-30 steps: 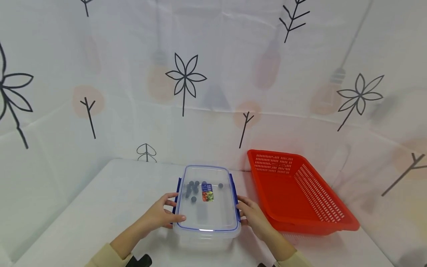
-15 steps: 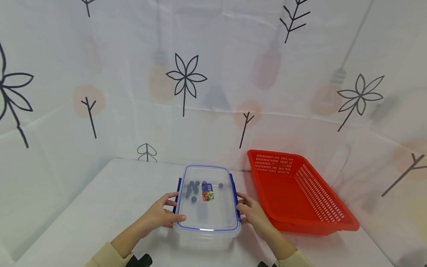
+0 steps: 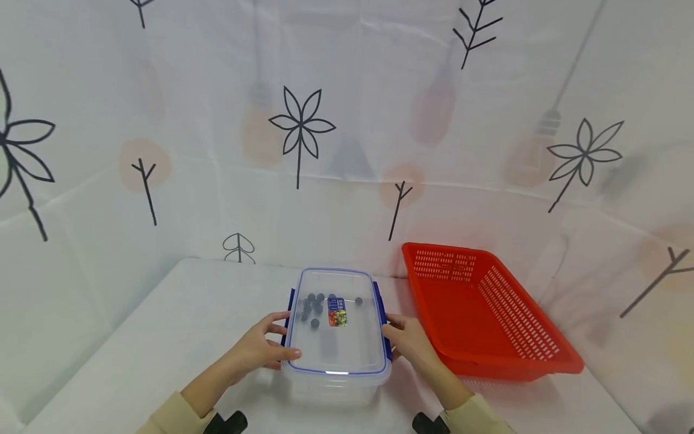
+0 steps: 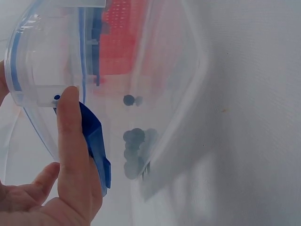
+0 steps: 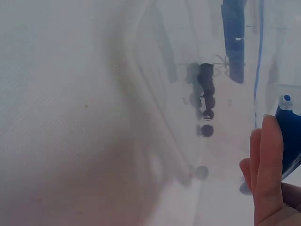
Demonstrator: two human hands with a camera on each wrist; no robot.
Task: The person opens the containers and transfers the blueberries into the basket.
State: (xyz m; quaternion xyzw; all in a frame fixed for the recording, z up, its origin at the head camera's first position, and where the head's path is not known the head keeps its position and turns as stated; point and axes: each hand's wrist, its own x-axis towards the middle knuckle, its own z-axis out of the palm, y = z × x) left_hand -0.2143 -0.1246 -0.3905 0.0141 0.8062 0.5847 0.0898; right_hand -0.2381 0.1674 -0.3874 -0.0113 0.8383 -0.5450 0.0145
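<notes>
A clear plastic food container [image 3: 355, 352] with a blue-rimmed lid stands on the table, its lid lying on top. Through the lid show several dark round balls [image 3: 315, 323], mostly grouped on the left. My left hand [image 3: 253, 348] grips the container's left side, thumb on the lid's near-left corner and fingers along the side. In the left wrist view these fingers lie against a blue latch [image 4: 94, 134]. On the opposite side my right hand [image 3: 414, 345] holds the edge, thumb at the rim. Its fingers are by the other blue latch [image 5: 290, 136] in the right wrist view.
A red perforated plastic basket [image 3: 450, 319] stands to the right of the container, close behind my right hand. The white table [image 3: 206, 307] meets a patterned cloth backdrop [image 3: 347, 150] at the back.
My right thumb has shifted up and slightly left onto the container's right edge, and the right hand's fingers have moved a little. The left hand and container stay in place.
</notes>
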